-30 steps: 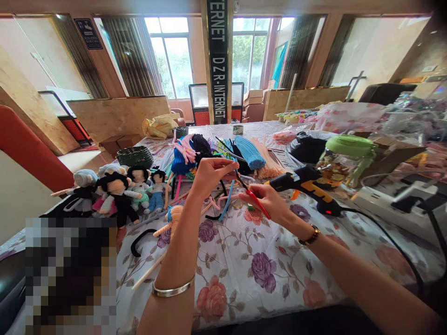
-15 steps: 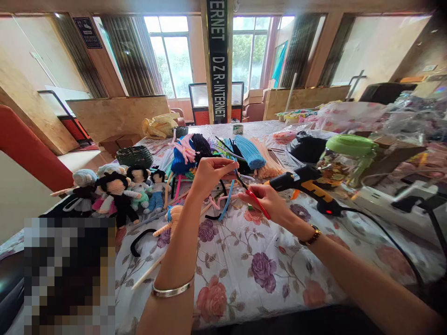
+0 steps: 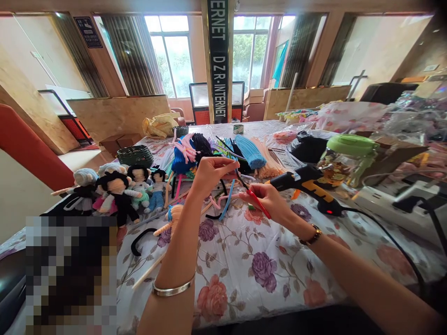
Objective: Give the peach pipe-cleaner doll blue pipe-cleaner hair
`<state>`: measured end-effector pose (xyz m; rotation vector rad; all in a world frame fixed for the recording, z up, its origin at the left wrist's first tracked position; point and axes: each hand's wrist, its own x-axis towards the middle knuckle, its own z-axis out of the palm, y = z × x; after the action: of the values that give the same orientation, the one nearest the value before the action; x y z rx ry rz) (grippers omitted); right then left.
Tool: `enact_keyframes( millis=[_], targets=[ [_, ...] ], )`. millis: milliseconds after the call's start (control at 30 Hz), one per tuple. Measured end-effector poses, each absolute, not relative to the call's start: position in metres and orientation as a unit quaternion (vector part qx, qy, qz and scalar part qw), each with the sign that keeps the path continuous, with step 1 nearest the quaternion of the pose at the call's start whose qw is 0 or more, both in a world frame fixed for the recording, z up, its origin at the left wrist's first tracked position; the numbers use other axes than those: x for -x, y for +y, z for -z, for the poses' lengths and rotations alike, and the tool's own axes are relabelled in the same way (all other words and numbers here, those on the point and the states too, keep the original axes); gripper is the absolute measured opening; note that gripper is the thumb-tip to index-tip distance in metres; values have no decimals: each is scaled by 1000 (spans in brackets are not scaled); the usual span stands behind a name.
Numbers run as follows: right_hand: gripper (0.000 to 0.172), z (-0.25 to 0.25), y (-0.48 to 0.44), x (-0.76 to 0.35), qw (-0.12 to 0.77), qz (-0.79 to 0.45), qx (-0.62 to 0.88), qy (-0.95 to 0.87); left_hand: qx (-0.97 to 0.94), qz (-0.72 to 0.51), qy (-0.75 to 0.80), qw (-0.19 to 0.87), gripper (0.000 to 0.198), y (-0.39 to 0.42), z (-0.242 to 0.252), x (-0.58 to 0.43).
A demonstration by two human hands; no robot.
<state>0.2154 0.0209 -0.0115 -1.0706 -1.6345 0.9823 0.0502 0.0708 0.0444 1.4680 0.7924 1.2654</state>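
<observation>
My left hand (image 3: 210, 176) is raised over the table in a pinch, a small light-blue pipe cleaner piece (image 3: 236, 160) at its fingertips. In my right hand (image 3: 271, 200) is a slim red-handled tool (image 3: 259, 204) with a dark narrow tip, which reaches up to the blue piece. Whether the tip touches it is too small to tell. Below the hands lie a blue pipe cleaner strip (image 3: 227, 200) and a bent pink one (image 3: 216, 203). A peach doll body (image 3: 173, 219) with blue on its head is partly hidden behind my left forearm.
Several finished dolls (image 3: 117, 190) sit at the left, near a dark basket (image 3: 134, 156). Bundles of pipe cleaners (image 3: 249, 151) lie behind my hands. A black-and-yellow glue gun (image 3: 307, 184), its cord, a green-lidded jar (image 3: 351, 146) and a white power strip (image 3: 394, 209) are at the right.
Almost nothing differs. The view has shifted very slightly; both hands keep their hold and place.
</observation>
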Motion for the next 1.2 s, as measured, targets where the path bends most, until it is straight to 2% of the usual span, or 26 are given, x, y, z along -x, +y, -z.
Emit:
enact_keyframes(
  millis=[400,967,1200],
  targets=[
    [48,13,21,-215,450,-430,423,-658,-603,-521,329,507,30,70,-44,-51],
    [51,11,20,-215,466,-423,420,-654,-608,-523,323,502,29,70,-45,-50],
    [47,14,19,-212,459,-492,405,-619,-597,-529,324,508,31,70,-44,-52]
  ],
)
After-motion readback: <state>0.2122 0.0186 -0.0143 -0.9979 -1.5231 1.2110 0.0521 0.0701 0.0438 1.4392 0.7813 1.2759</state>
